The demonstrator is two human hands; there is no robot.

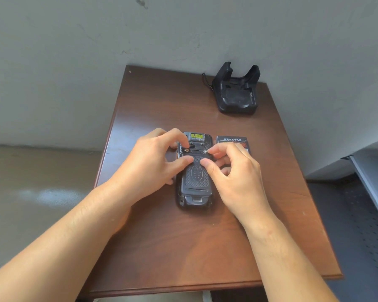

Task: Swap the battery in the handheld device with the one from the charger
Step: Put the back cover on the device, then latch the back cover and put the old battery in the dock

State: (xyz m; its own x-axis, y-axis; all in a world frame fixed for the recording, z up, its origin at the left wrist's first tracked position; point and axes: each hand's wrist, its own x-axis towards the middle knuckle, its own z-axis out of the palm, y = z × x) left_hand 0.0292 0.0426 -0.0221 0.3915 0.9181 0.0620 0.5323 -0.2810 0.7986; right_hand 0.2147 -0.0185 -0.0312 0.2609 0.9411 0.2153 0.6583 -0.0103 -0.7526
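Lying face-down mid-way on the brown wooden surface (162, 247), the black rugged plastic handheld device (194, 173) looks stiff, fairly light; hold by its sides. Loose black rectangular battery (231, 141) touches its right; empty black charger cradle (237, 92) well beyond. Left hand (153, 162) and right hand (231, 173) arch over it, thumbs pressing the textured cover, forefingers on the silver latches (205, 151).

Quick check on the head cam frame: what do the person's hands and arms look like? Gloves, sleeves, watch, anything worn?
Both hands are bare: no gloves on the left hand or the right hand. No rings, watch or wristband show. Both forearms are uncovered to the frame edge, so no sleeves are in view. No markings or cables on them.
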